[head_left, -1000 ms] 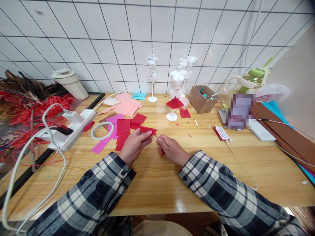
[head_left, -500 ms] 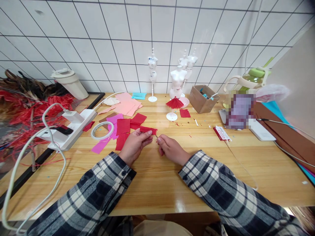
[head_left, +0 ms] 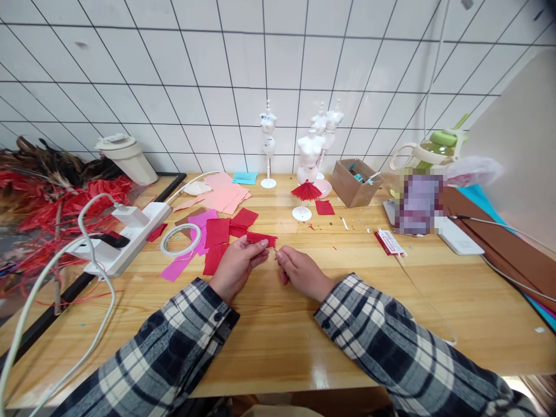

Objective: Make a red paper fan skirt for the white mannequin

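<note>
We saw the left hand [head_left: 237,267] pinching a small red fringed strip of pleated crepe paper [head_left: 262,238] between thumb and fingertips, just above the pale wooden tabletop [head_left: 278,341]. The right hand [head_left: 302,272] sat just beside it, thumb and forefinger pressed together near the strip's right end. Whether they gripped a fine pin or a thread was too small for us to tell.

Just left of the strip lay several flat red paper squares [head_left: 217,231], overlapping a magenta paper sheet [head_left: 178,265] and touching a white roll of tape [head_left: 180,240]. Pale pink paper sheets [head_left: 226,194] lay behind them.

Farther back, 1 white miniature mannequin torso [head_left: 308,156] already wore a red fanned paper skirt [head_left: 306,190], with 1 more red square [head_left: 324,207] beside its stand. Another slim white mannequin [head_left: 268,130] stood bare.

We judged the work part-way: 1 skirt was mounted, the held strip was pleated but unattached, and the flat squares were unworked.
</note>
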A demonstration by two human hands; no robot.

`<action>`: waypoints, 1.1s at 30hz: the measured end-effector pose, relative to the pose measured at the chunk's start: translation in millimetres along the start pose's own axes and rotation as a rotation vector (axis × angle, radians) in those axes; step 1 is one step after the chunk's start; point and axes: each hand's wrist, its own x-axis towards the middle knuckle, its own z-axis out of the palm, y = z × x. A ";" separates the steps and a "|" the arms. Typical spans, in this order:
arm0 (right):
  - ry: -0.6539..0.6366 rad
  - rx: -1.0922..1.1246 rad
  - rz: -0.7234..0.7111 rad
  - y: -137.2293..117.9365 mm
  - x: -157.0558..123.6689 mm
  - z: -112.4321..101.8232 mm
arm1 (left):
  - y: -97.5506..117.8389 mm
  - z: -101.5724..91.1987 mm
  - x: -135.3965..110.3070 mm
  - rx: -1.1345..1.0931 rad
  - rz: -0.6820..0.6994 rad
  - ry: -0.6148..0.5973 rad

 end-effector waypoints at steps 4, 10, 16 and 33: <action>0.003 0.003 -0.006 -0.7 -0.2 0.1 | 0.4 -0.1 0.3 -0.001 -0.001 0.007; 0.000 0.001 0.003 -1.1 0.9 0.8 | -0.1 -1.8 0.6 0.004 -0.005 -0.001; -0.001 -0.016 -0.010 -3.5 0.1 -0.7 | -0.2 -2.2 1.3 -0.007 -0.007 -0.009; -0.013 -0.069 0.003 -3.8 -0.3 -3.4 | 2.1 -0.3 0.9 -0.047 0.009 0.031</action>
